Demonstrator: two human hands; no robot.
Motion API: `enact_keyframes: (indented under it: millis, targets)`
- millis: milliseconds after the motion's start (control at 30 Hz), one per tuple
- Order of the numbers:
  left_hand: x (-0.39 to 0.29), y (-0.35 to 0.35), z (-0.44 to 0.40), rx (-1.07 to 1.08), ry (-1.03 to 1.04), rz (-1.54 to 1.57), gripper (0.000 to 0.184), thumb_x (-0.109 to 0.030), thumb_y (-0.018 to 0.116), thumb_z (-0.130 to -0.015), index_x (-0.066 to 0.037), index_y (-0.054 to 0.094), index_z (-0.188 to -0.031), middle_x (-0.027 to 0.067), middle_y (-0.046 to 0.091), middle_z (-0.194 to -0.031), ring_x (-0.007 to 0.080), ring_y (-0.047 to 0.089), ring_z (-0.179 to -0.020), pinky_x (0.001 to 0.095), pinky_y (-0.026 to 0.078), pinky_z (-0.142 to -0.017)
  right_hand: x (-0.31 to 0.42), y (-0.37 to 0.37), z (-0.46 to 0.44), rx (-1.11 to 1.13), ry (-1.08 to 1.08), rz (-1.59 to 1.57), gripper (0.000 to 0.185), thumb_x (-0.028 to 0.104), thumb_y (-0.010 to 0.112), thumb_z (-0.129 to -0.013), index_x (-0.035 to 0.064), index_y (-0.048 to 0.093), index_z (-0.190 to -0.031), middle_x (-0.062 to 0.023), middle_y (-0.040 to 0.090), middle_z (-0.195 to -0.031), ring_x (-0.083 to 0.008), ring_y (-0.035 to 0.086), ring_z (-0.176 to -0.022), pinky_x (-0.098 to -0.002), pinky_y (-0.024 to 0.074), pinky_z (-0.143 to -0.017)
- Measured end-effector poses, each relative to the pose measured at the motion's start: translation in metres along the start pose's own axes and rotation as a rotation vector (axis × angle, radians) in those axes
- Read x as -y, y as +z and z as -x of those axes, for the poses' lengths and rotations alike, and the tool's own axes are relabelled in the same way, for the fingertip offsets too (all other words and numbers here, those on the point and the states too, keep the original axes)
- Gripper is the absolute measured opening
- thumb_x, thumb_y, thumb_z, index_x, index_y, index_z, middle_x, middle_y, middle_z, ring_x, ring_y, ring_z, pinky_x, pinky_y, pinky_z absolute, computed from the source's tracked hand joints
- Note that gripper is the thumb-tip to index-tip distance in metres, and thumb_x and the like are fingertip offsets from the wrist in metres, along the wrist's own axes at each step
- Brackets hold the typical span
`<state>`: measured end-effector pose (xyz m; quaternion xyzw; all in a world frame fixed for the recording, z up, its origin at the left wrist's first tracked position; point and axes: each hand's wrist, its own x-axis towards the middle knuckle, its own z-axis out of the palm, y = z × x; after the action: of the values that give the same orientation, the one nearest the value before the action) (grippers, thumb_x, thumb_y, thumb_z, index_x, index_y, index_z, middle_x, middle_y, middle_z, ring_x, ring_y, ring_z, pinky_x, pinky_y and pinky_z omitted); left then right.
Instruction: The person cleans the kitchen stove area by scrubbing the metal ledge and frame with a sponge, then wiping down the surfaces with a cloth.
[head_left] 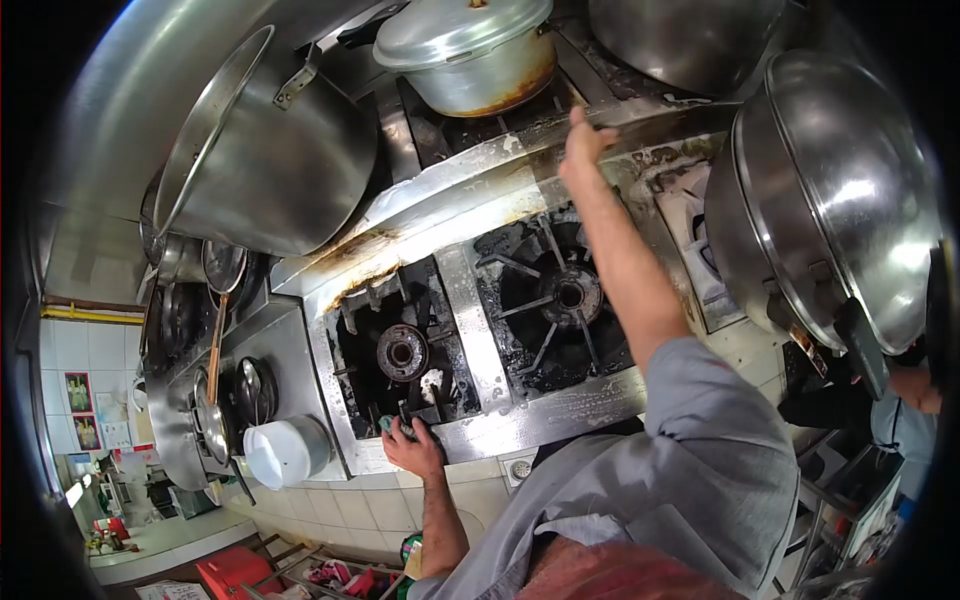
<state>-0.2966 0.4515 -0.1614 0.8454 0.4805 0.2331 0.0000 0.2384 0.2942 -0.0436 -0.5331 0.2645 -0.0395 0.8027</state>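
My left hand [412,450] is at the front edge of the stove [560,408], its fingers closed over a green scouring pad [387,424]. The pad lies beside the left burner [402,352]. Wet, soapy patches show on the steel around the burners. My right hand [586,145] reaches to the back ledge, below the lidded aluminium pot [480,75]. Its fingers look spread and slightly blurred, with nothing visible in them. Under my right forearm sits the right burner [572,294] with its grate bars.
A large steel stockpot [290,150] leans at the back left. Big steel bowls [860,190] stand at the right, close to my right arm. A white bucket [285,452] and pans [258,390] are at the left. Another person's arm [915,388] shows at the right edge.
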Motion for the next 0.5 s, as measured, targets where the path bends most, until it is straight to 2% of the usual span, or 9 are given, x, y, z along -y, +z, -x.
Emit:
enact_keyframes:
  millis: [33,67,167,200,300,333,367,467,500]
  targets:
    - [0.002,-0.001,0.0,-0.008,0.009,-0.004,0.041,-0.036,0.063,-0.083,-0.011,0.058,-0.114,0.0235,0.049,-0.122,0.0379,0.044,-0.114,0.0488,0.031,-0.098,-0.018,0.002,0.005,0.092,0.126,-0.204,0.1,0.024,0.066,-0.083,-0.0019,-0.01,-0.143,-0.0175,-0.006,-0.153,-0.0321,0.005,-0.141,-0.0437,0.0087,-0.114]
    - [0.003,-0.004,-0.002,-0.007,0.01,-0.015,0.041,-0.036,0.063,-0.083,-0.011,0.058,-0.114,0.0235,0.049,-0.122,0.0379,0.044,-0.114,0.0488,0.031,-0.098,-0.029,0.003,-0.011,0.062,0.148,-0.285,0.098,0.024,0.066,-0.084,-0.003,-0.007,-0.143,-0.0189,0.003,-0.152,-0.0305,0.013,-0.139,-0.0426,0.0118,-0.114]
    - [0.001,-0.004,0.0,0.026,-0.028,-0.001,0.041,-0.036,0.063,-0.083,-0.011,0.058,-0.115,0.0232,0.048,-0.122,0.0382,0.044,-0.115,0.049,0.031,-0.098,-0.045,-0.016,-0.095,0.448,0.464,-0.681,0.059,0.036,0.05,-0.092,0.0045,0.032,-0.138,-0.0121,0.03,-0.147,-0.0288,0.031,-0.133,-0.052,0.0218,-0.108]
    - [0.003,-0.001,-0.001,0.007,-0.006,-0.012,0.041,-0.036,0.063,-0.083,-0.011,0.058,-0.115,0.0226,0.049,-0.122,0.0382,0.044,-0.115,0.049,0.032,-0.098,0.013,-0.023,-0.04,0.321,0.501,-0.416,0.049,0.042,0.04,-0.094,0.0135,0.043,-0.133,-0.0048,0.034,-0.146,-0.0269,0.033,-0.131,-0.0566,0.024,-0.103]
    - [-0.003,-0.006,-0.002,0.026,-0.021,-0.006,0.04,-0.035,0.062,-0.083,-0.011,0.058,-0.114,0.0216,0.049,-0.122,0.0376,0.044,-0.116,0.0484,0.032,-0.098,0.011,-0.022,-0.037,0.205,0.484,-0.367,0.047,0.043,0.036,-0.094,0.018,0.043,-0.134,-0.0023,0.035,-0.145,-0.0251,0.031,-0.132,-0.0576,0.0236,-0.101]
    - [-0.004,-0.007,-0.003,0.018,-0.013,-0.004,0.04,-0.034,0.063,-0.083,-0.011,0.058,-0.114,0.0215,0.049,-0.122,0.0374,0.044,-0.115,0.0482,0.032,-0.098,0.002,-0.026,-0.033,0.342,0.436,-0.424,0.054,0.046,0.034,-0.094,0.018,0.035,-0.14,-0.0028,0.032,-0.146,-0.0278,0.026,-0.134,-0.0593,0.0157,-0.104]
    - [-0.004,-0.007,-0.003,0.009,-0.004,0.002,0.04,-0.034,0.063,-0.082,-0.011,0.058,-0.114,0.0215,0.05,-0.121,0.0373,0.044,-0.115,0.048,0.032,-0.098,0.0,-0.027,-0.034,0.345,0.438,-0.418,0.054,0.046,0.034,-0.094,0.018,0.035,-0.14,-0.0028,0.032,-0.146,-0.0278,0.026,-0.134,-0.0593,0.0157,-0.104]
    - [-0.003,-0.006,-0.003,0.003,-0.001,-0.007,0.04,-0.035,0.063,-0.082,-0.011,0.058,-0.115,0.0213,0.05,-0.12,0.0371,0.044,-0.114,0.0476,0.033,-0.097,0.037,-0.02,0.002,0.229,0.536,-0.413,0.064,0.051,0.032,-0.092,0.019,0.021,-0.146,-0.0044,0.021,-0.152,-0.0353,0.014,-0.139,-0.0597,-0.0025,-0.107]
    - [-0.003,-0.008,0.0,0.016,-0.011,-0.015,0.04,-0.035,0.063,-0.082,-0.011,0.058,-0.115,0.0213,0.05,-0.12,0.0371,0.044,-0.114,0.0476,0.033,-0.097,0.028,-0.02,-0.002,0.223,0.544,-0.397,0.064,0.051,0.032,-0.092,0.019,0.021,-0.146,-0.0044,0.021,-0.152,-0.0353,0.014,-0.139,-0.0597,-0.0025,-0.107]
